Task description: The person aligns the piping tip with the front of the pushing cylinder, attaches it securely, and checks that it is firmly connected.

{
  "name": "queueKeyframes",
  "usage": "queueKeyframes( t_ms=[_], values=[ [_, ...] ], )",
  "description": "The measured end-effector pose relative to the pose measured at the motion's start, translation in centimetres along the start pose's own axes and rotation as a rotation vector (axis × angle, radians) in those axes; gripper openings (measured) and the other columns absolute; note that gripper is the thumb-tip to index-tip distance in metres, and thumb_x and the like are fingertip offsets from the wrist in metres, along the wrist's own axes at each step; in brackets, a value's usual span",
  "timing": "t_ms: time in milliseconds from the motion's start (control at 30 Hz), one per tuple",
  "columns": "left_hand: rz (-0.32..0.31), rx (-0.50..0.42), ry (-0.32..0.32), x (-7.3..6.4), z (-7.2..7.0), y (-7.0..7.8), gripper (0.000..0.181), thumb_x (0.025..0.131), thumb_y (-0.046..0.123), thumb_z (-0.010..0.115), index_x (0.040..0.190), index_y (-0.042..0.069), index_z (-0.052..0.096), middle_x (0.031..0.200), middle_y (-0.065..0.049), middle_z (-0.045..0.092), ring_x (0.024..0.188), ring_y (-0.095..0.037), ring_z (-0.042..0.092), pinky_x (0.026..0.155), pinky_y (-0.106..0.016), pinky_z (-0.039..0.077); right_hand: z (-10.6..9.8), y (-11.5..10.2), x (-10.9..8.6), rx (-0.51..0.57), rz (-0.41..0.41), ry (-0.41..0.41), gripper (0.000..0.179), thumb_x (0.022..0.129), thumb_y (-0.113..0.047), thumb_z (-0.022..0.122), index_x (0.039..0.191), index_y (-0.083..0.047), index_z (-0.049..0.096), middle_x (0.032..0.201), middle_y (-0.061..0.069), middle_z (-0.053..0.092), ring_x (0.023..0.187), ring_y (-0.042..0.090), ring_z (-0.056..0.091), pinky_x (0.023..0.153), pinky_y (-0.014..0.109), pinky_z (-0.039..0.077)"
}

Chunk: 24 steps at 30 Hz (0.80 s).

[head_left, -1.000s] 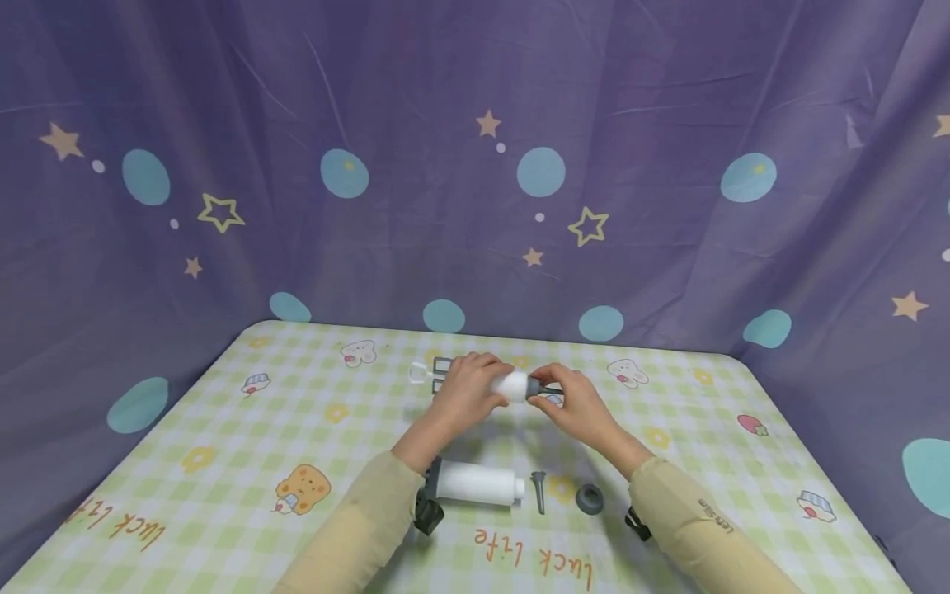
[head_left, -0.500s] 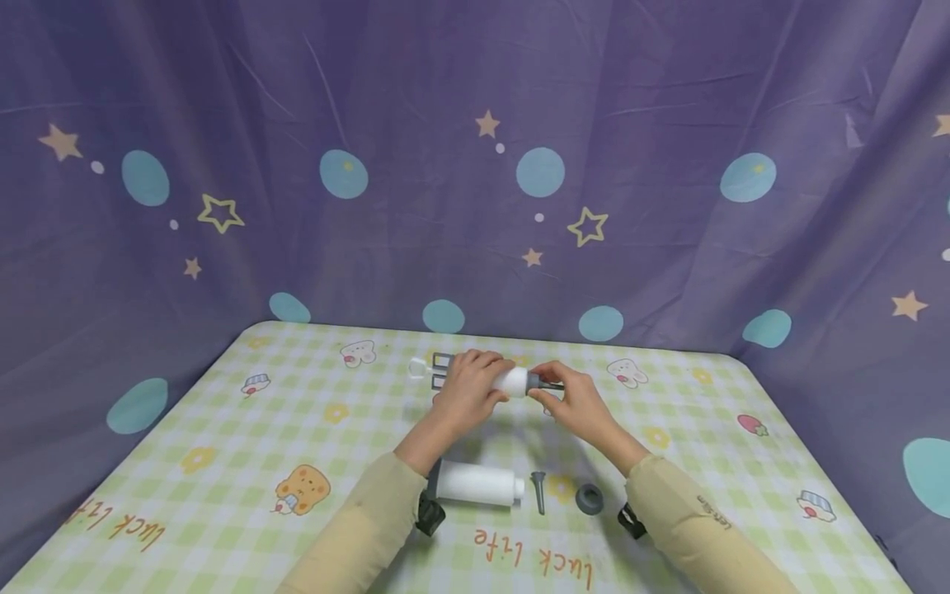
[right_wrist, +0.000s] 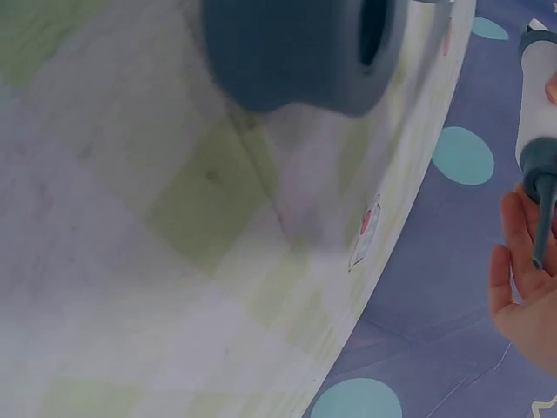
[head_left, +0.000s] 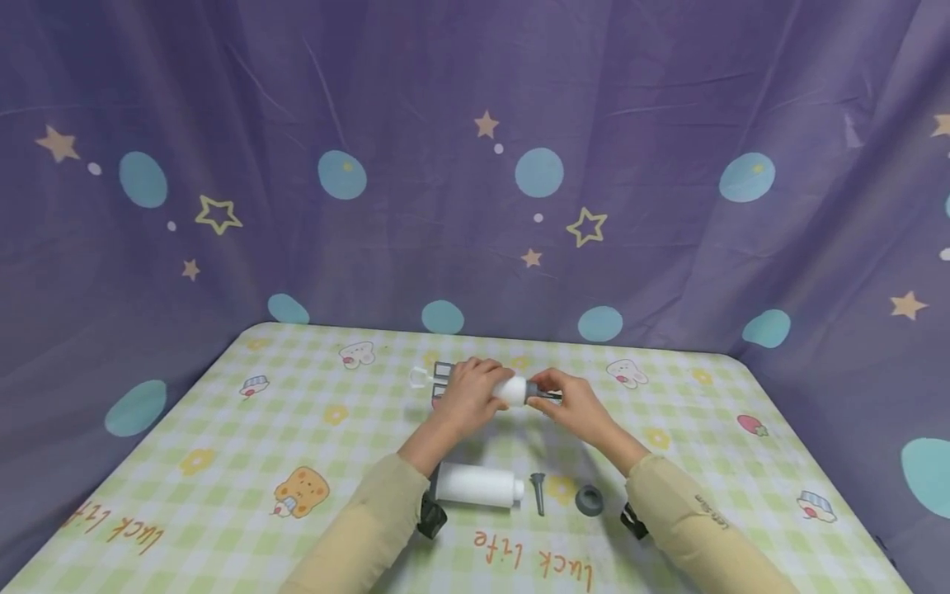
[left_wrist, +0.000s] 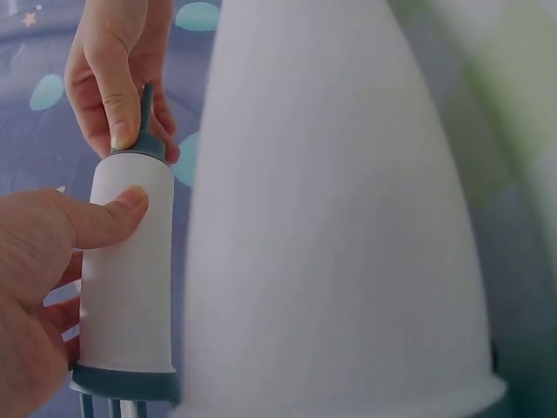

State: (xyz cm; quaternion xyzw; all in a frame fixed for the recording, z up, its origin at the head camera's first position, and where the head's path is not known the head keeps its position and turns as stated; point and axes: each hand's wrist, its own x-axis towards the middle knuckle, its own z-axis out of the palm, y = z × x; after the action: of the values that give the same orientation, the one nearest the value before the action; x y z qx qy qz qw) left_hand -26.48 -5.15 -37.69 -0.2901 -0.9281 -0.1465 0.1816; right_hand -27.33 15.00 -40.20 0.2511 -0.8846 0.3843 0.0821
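The sleeved left forearm [head_left: 364, 520] and right forearm [head_left: 705, 520] reach forward, angling inward to bare wrists. The left hand [head_left: 469, 396] curves in a grip, its thumb [left_wrist: 109, 222] set against the fingers. The right hand [head_left: 580, 404], just beside it, pinches between thumb and fingers.

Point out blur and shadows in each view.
Head: soft shadows on the green checked tablecloth below the left hand; left wrist: the large white cylinder up close looks soft, the held white tube crisper; right wrist: the rounded blue-grey piece is blurred.
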Motion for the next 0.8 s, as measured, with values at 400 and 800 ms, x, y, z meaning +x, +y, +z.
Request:
queueKeyframes(
  t_ms=[400, 800],
  values=[
    [-0.110, -0.020, -0.107, 0.1, 1.2, -0.4, 0.044, 0.072, 0.025, 0.076, 0.113, 0.015, 0.063, 0.109, -0.002, 0.063, 0.098, -0.024, 0.056, 0.084, -0.041, 0.042, 1.1, 0.9, 0.4, -0.053, 0.016, -0.088, 0.029, 0.085, -0.015, 0.064, 0.113, -0.009, 0.059, 0.106, 0.007, 0.065, 0.097, 0.023, 0.063, 0.083, 0.038, 0.050],
    [-0.151, -0.043, -0.179, 0.4, 2.7, -0.9, 0.042, 0.069, 0.024, 0.078, 0.108, 0.014, 0.066, 0.103, -0.005, 0.065, 0.092, -0.025, 0.058, 0.081, -0.042, 0.044, 1.6, 1.3, 0.4, -0.104, 0.027, -0.152, 0.025, 0.084, -0.011, 0.064, 0.109, -0.007, 0.060, 0.103, 0.009, 0.066, 0.091, 0.023, 0.063, 0.079, 0.036, 0.052]
  ],
)
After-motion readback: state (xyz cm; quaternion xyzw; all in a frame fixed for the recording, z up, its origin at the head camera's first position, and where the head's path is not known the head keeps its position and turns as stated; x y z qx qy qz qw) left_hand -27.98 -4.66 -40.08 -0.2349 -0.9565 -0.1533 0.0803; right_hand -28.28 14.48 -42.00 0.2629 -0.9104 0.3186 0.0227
